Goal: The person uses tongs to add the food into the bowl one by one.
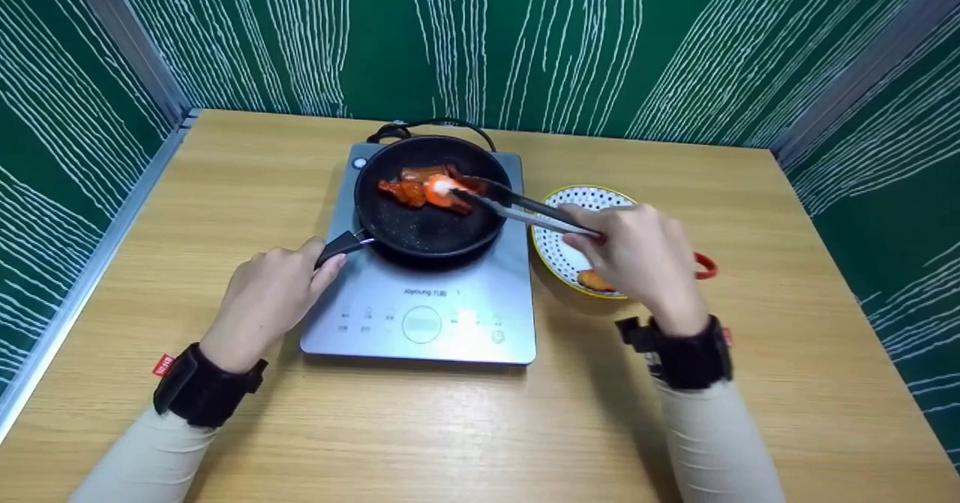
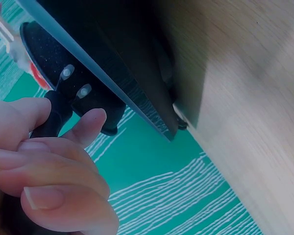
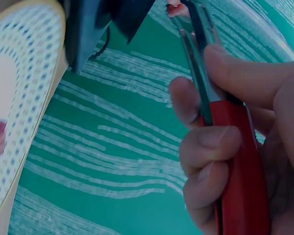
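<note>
"Where is the food, please?"

"On my screen, reddish-brown pieces (image 1: 405, 193) lie in the frying pan (image 1: 427, 234). An orange piece (image 1: 441, 188) is at the tips of the tongs (image 1: 534, 214); whether its white patch is glare, I cannot tell."

"And the fingers?"

"The right hand (image 1: 643, 251) curls them around the tongs. The left hand (image 1: 274, 285) wraps the pan handle (image 1: 341, 246) and hides much of it."

"What blocks my view?"

"The pan covers the rear of the induction cooker (image 1: 480, 341); a black cord (image 1: 450, 121) curves behind. The right hand hides part of the dotted plate (image 1: 551, 244), where a brown piece (image 1: 595, 281) lies."
</note>
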`<action>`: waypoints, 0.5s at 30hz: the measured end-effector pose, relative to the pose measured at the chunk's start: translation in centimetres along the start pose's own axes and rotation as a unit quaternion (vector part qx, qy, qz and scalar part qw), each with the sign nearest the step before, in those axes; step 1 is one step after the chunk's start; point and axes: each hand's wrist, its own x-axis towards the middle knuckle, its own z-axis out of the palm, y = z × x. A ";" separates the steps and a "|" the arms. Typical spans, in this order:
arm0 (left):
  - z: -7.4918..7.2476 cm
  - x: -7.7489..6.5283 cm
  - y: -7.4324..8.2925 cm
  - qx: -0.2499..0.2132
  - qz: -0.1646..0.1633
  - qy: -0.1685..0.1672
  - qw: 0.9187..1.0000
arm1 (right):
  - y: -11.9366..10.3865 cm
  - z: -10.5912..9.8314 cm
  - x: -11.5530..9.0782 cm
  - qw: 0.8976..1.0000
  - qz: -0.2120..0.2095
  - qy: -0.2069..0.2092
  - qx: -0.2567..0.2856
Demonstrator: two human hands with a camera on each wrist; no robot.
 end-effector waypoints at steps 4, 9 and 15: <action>0.0 -0.1 0.0 -0.001 -0.003 0.000 1.000 | -1.8 1.1 1.3 1.000 -0.009 -0.006 -0.019; 0.1 -0.2 0.0 0.006 0.006 0.016 1.000 | -3.7 2.3 2.3 0.999 -0.015 -0.015 -0.030; 0.0 -0.1 0.1 0.005 0.004 0.015 1.000 | -5.4 3.0 2.7 0.999 -0.001 -0.033 -0.039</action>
